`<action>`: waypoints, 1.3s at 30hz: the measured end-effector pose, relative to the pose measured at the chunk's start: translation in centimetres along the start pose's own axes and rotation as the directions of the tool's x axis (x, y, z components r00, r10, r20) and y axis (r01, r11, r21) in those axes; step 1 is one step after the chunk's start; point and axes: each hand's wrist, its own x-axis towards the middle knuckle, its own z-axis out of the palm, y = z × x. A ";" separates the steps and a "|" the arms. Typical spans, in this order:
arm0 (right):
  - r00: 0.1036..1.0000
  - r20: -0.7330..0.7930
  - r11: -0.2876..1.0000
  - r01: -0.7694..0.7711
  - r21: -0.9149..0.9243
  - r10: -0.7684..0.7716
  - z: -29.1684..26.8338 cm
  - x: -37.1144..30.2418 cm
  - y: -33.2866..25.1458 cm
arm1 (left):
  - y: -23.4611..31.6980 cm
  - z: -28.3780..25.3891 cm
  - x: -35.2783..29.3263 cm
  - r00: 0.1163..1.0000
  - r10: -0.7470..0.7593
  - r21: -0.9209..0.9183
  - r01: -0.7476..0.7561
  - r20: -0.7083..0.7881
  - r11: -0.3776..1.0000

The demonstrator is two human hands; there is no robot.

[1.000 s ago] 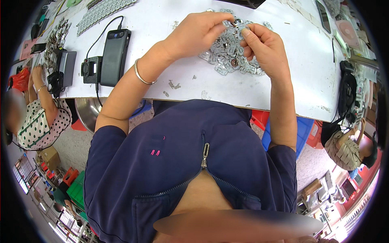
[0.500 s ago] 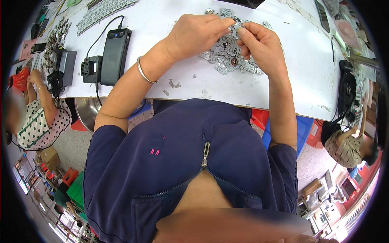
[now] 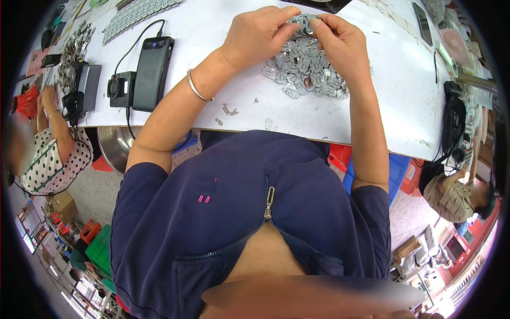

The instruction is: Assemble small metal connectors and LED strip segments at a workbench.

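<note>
Small silvery-grey metal parts lie in a loose pile (image 3: 305, 66) on the white table, in front of me. My left hand (image 3: 257, 37) is over the pile's far left edge, its thumb and index finger apart with grey parts visible beyond them. At the pile's far right side, my right hand (image 3: 342, 45) has thumb and index finger pinched together, the other fingers curled. Whatever is in that pinch is too small to make out against the parts behind it. A round brownish piece (image 3: 307, 82) shows among the grey parts.
Left of the pile lie a black power bank (image 3: 153, 74) with a cable and a small black device (image 3: 121, 90). A grey sheet of rowed parts (image 3: 141, 18) is at the far left. A phone (image 3: 423, 23) lies far right. Other people sit on both sides.
Both hands have moved away from me, to the pile's far side. The fingertips, close together around a small metal part before, are now apart, and the left thumb and index finger have spread.
</note>
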 end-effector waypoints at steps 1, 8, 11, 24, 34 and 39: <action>0.999 -0.004 0.999 -0.031 0.023 0.031 0.1 0.1 -0.2 | -0.2 0.2 -0.1 1.000 -0.002 0.003 0.002 -0.003 1.000; 0.996 0.023 0.983 -0.090 0.159 0.087 0.5 0.0 -0.4 | -1.3 1.5 -0.6 0.979 0.154 0.124 -0.138 -0.131 0.983; 0.996 -0.024 0.983 -0.085 0.164 0.090 0.7 -0.3 -0.6 | -1.4 1.5 -0.6 0.974 0.180 0.149 -0.159 -0.139 0.976; 0.993 0.097 0.993 -0.076 0.094 0.067 2.2 2.6 0.4 | -1.9 0.3 -0.6 0.996 0.049 0.148 -0.037 -0.074 0.988; 1.000 0.000 1.000 0.017 0.026 -0.017 2.1 4.3 -0.3 | -2.6 0.1 1.6 0.986 0.124 0.176 -0.103 -0.114 0.979; 1.000 0.003 0.998 0.002 0.056 -0.002 1.5 4.4 0.0 | -1.5 0.1 2.0 0.989 0.046 0.111 -0.031 -0.139 0.993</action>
